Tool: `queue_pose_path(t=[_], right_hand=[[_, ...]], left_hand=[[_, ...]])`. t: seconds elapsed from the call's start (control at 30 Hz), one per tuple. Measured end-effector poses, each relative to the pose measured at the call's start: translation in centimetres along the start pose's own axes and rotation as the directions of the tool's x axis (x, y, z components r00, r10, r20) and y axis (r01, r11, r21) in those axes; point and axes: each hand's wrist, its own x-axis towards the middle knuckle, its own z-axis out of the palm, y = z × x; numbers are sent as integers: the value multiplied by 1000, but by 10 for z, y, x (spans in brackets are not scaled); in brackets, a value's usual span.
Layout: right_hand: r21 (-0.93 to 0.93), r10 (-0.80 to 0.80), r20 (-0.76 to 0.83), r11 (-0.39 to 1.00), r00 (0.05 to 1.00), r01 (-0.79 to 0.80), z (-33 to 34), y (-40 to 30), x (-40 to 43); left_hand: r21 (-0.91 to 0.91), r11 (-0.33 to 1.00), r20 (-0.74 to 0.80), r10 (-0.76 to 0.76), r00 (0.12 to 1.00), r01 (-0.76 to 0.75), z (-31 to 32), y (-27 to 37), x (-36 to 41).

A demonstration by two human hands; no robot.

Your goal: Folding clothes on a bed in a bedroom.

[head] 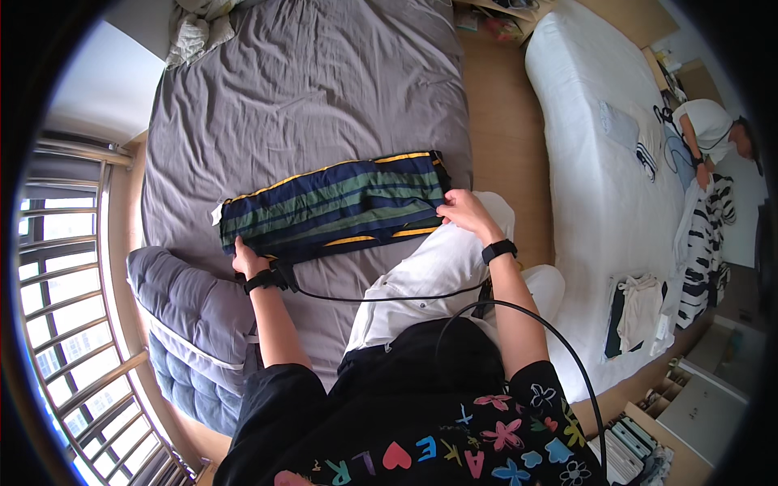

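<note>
A folded plaid garment [334, 203] in navy and green with yellow stripes lies lengthwise across the grey bedsheet [304, 115]. At its lower left corner, my left hand [248, 258] pinches the edge between thumb and fingers. My right hand [465, 211] holds the right end near the lower corner, close to my raised knee. A small white tag or piece of cloth sticks out at the garment's left end. Both wrists wear black bands, and a black cable runs from the left one across my lap.
Grey cushions [194, 291] rest beside the barred window [67, 291] at left. Across a strip of wooden floor [501, 121] stands a white-covered bed [577, 182] with folded clothes [638, 310]. At its far side, a person [705, 127] bends over fabric.
</note>
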Motion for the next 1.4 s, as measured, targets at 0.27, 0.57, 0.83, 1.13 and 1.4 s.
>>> queue_pose_path(t=[0.27, 0.57, 0.83, 1.13, 1.4], right_hand=[[246, -90, -103, 963, 991, 113, -9, 42, -53], [-218, -126, 56, 967, 991, 135, 14, 147, -188], [-93, 10, -153, 995, 988, -25, 83, 175, -183], [-42, 70, -255, 996, 964, -84, 83, 176, -158], [-56, -3, -542, 998, 841, -33, 84, 170, -159]], left_hand=[[339, 845, 1, 439, 899, -413, -22, 19, -6], [386, 599, 188, 694, 696, -701, -5, 54, -17], [30, 760, 325, 607, 725, -649, 23, 74, -44], [19, 758, 428, 584, 690, -653, 21, 77, -70], [44, 751, 477, 564, 674, -659, 17, 58, -42]])
